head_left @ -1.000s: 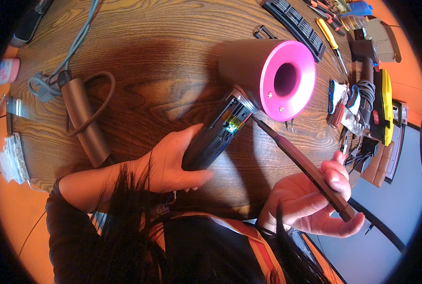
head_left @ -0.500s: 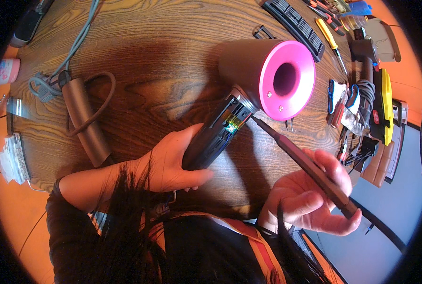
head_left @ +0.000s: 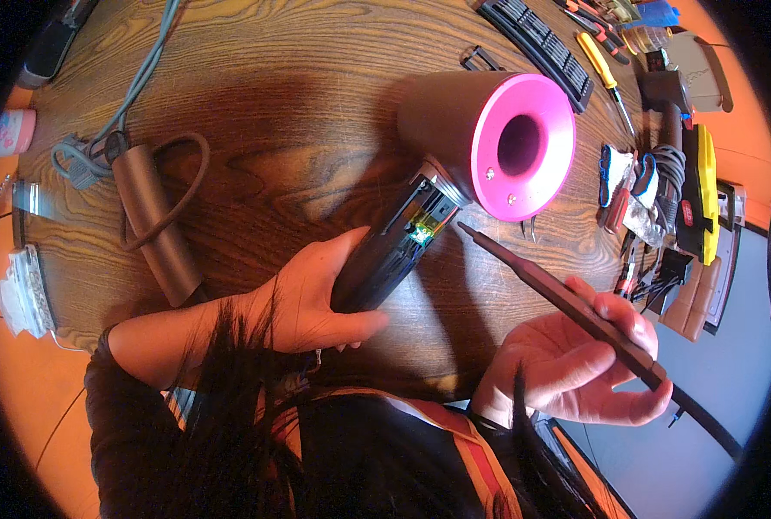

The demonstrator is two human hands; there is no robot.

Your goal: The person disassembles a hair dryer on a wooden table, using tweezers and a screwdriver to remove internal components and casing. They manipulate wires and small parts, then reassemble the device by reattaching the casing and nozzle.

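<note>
A hair dryer with a grey barrel and pink ring (head_left: 558, 130) stands over the wooden table. Its black handle, opened along one side, shows a small green-yellow circuit board (head_left: 422, 232) and wires. My left hand (head_left: 316, 294) is closed round the lower part of this handle (head_left: 372, 268). Between the fingers of my right hand (head_left: 584, 368) is a long, dark, pen-shaped screwdriver (head_left: 563, 303). Its thin tip points toward the upper end of the handle, a little apart from it.
A grey-brown tube (head_left: 156, 221) with a looped cord lies left, by a pale cable (head_left: 147, 69). Far right are a black bit case (head_left: 537, 52), a yellow-handled screwdriver (head_left: 597, 60), a white glove (head_left: 614, 173) and a yellow-black tool (head_left: 705, 195). Loose dark hair hangs across the lower view.
The screwdriver tip has drawn back from the handle, down and slightly right, as my right hand shifted right. My left hand and the hair dryer have hardly moved.
</note>
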